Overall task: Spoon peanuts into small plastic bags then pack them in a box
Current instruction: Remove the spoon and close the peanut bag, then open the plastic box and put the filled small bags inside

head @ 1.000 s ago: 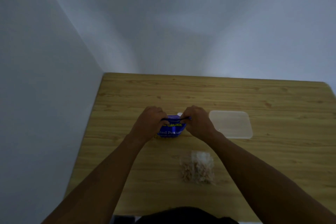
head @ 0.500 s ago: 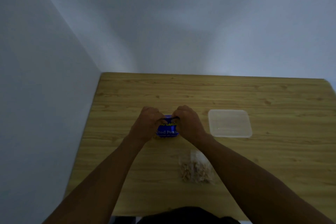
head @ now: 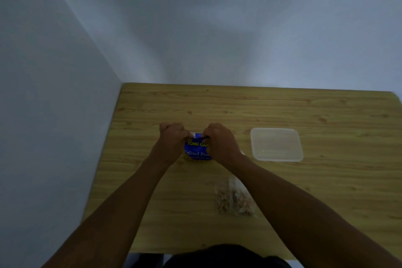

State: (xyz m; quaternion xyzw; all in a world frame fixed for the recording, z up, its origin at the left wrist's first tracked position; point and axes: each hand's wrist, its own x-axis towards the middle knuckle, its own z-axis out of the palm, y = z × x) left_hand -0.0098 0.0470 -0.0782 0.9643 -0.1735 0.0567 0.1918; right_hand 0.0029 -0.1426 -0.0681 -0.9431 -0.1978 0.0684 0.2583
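A blue packet of salted peanuts (head: 196, 150) stands on the wooden table (head: 282, 106) in the middle. My left hand (head: 171, 140) grips its top left edge and my right hand (head: 219, 142) grips its top right edge, both with curled fingers. A small clear plastic bag with peanuts inside (head: 233, 199) lies flat on the table nearer to me, under my right forearm's left side. A clear plastic box (head: 276, 144) with its lid on sits to the right of my right hand. No spoon is visible.
The table stands in a corner, with a pale wall along its left side and another along its far edge. Bare wood shows behind the packet and on the far right.
My hands moved together on the packet's top and then slightly apart again. The packet, the filled bag and the box stay where they were.
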